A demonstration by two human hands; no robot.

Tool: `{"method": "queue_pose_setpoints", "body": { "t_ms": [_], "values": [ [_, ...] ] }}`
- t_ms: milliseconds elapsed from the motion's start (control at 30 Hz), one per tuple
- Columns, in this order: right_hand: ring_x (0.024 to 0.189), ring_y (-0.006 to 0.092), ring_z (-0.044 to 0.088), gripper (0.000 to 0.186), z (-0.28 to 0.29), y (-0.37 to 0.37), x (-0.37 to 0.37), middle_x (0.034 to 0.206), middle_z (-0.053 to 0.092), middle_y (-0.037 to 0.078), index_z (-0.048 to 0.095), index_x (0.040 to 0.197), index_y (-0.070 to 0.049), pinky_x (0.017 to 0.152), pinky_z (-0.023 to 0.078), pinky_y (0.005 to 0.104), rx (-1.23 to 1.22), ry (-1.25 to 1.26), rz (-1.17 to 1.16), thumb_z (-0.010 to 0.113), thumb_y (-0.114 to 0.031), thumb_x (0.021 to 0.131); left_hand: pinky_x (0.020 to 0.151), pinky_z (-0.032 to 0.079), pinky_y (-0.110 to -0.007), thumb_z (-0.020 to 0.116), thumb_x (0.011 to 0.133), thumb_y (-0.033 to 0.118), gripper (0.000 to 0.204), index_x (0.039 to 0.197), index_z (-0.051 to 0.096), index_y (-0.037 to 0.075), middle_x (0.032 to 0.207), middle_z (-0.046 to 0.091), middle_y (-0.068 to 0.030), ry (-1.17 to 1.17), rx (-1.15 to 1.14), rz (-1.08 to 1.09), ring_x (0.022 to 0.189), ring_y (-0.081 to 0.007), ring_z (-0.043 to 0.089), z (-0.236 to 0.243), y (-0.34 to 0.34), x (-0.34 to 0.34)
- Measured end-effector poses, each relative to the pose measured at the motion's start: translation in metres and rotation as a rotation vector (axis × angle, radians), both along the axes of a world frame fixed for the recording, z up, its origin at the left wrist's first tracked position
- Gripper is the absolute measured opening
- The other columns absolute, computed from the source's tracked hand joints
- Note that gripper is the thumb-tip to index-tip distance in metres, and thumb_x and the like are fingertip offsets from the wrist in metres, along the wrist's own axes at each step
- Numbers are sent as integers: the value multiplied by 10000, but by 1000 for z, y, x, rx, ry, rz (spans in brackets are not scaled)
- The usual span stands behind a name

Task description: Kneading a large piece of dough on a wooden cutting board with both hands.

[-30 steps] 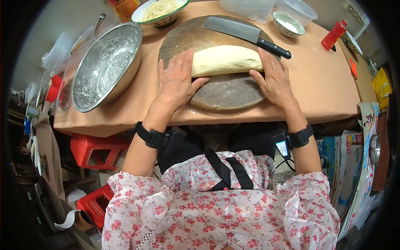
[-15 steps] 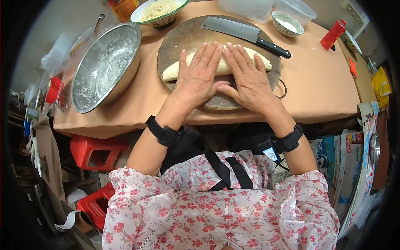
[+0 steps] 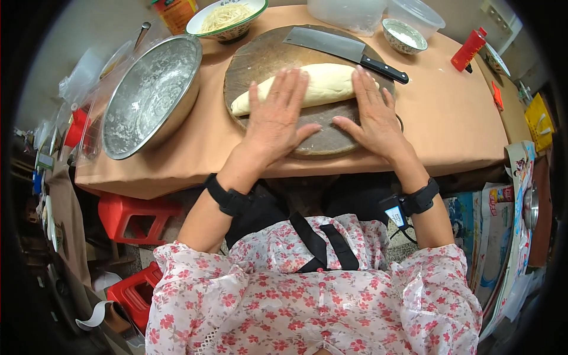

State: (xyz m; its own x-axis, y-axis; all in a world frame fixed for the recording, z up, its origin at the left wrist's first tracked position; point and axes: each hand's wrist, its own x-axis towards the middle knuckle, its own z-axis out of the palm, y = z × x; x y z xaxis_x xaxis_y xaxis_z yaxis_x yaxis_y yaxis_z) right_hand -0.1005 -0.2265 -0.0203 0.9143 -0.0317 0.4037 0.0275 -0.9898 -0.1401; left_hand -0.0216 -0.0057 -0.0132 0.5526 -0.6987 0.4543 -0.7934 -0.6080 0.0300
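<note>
A long pale dough roll (image 3: 325, 83) lies crosswise on a round wooden board (image 3: 313, 139). My left hand (image 3: 275, 118) rests palm down over its left part, fingers fairly straight across it and thumb out toward the right. My right hand (image 3: 374, 118) lies likewise over the roll's right part, fingertips on it, thumb pointing left. Both are open, with a gap between them showing the dough. Behind the roll, a cleaver (image 3: 322, 42) with a black handle lies on the board, its handle to the right.
A floury steel basin (image 3: 148, 97) stands left of the board on the cloth-covered table (image 3: 449, 130). Behind are a bowl of pale shreds (image 3: 225, 18), a small powder bowl (image 3: 404, 36), plastic containers (image 3: 414, 15) and a red bottle (image 3: 467, 50). Red stools (image 3: 136, 216) are below left.
My hands moved from the roll's ends to meet over its middle, then spread apart again, the right one going rightward. More of the roll's left end shows than a second ago.
</note>
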Motion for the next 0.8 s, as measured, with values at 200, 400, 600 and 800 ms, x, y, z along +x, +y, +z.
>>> {"method": "queue_pose_setpoints", "body": {
  "t_ms": [200,400,600,800],
  "values": [
    [1431,290,340,785,6,26,20,1567,330,114,333,1495,-48,1125,269,543,-100,-125,181,689,-281,836,1106,225,-664,712,832,387,890,1539,260,88,1593,267,-98,-16,19,-61,1473,-287,256,1,-19,2],
    [1397,283,386,803,10,0,26,1505,410,133,351,1485,-61,1106,307,494,-93,-159,142,699,-401,846,1102,253,-647,722,817,439,882,1524,299,124,1580,300,-59,-27,5,-74,1443,-280,313,4,-14,13],
    [1271,361,488,725,7,-18,36,1343,540,179,414,1429,-84,1037,398,442,158,-83,117,742,-343,837,1076,328,-538,740,788,497,849,1455,389,106,1428,485,-117,59,-100,12,1328,-302,449,7,-3,42],
    [1135,359,562,691,9,-12,21,1222,604,154,478,1357,-73,957,428,464,249,-63,80,766,-362,800,958,400,-453,809,708,472,806,1339,497,82,1204,606,-142,140,-135,-33,1142,-314,561,11,1,43]
  ]
}}
